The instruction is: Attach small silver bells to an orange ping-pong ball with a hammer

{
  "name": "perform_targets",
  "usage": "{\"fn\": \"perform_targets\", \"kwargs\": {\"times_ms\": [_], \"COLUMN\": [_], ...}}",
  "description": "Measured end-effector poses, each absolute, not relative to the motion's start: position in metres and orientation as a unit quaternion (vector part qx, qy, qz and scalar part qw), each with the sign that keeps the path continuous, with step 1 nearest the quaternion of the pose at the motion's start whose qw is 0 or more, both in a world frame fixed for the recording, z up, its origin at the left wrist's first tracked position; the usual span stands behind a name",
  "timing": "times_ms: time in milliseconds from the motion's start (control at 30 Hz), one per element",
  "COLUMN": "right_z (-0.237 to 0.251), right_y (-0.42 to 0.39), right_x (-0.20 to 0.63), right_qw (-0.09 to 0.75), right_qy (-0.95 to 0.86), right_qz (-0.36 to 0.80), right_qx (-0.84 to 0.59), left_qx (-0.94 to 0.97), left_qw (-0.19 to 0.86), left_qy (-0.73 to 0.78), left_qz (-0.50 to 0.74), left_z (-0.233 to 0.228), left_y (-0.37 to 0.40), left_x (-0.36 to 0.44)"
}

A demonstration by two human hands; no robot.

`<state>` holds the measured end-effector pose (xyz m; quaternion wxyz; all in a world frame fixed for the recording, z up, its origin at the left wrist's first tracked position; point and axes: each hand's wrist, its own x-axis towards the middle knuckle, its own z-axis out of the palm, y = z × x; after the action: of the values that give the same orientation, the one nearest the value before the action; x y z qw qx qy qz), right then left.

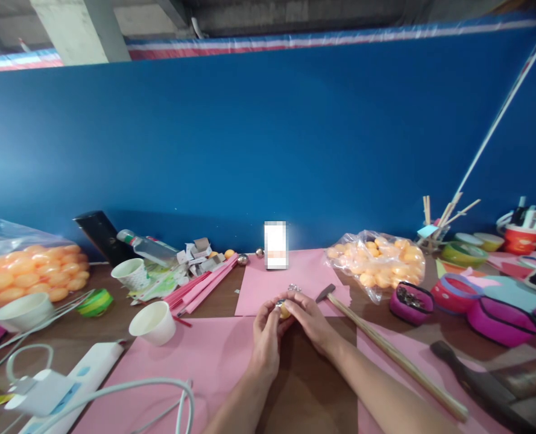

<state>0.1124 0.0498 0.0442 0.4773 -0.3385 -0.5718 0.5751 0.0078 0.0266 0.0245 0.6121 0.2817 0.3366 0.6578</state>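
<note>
At the middle front, my left hand (pixel 266 337) is closed around a small yellow-orange ball (pixel 284 310), which shows only in part between my fingers. A small silvery piece sits by the fingertips at the ball, too small to name. From the other side my right hand (pixel 312 320) curls its fingers onto the same ball. Just beyond the fingers, a few shiny silver bits (pixel 293 288) lie on a pink sheet (pixel 254 295). To the right of my right hand is a hammer (pixel 376 343) with a long wooden handle.
Bags of orange balls stand left (pixel 28 274) and right (pixel 385 259). A paper cup (pixel 152 325), pink sticks (pixel 204 286) and a power strip (pixel 73 386) with cables lie left. Magenta containers (pixel 498 322) and a second hammer (pixel 471 383) are right. A blue partition (pixel 268 132) rises behind.
</note>
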Motion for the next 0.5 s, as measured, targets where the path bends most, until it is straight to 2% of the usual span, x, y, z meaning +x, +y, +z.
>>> {"fn": "perform_targets", "kwargs": {"times_ms": [500], "right_z": [0.0402], "right_y": [0.0501], "right_x": [0.1111], "right_qw": [0.48], "right_qy": [-0.563], "right_qz": [0.577], "right_qx": [-0.346], "left_qx": [0.301], "left_qw": [0.604], "left_qy": [0.366], "left_qz": [0.641], "left_z": [0.0309], "left_y": [0.0238], "left_x": [0.0074]}}
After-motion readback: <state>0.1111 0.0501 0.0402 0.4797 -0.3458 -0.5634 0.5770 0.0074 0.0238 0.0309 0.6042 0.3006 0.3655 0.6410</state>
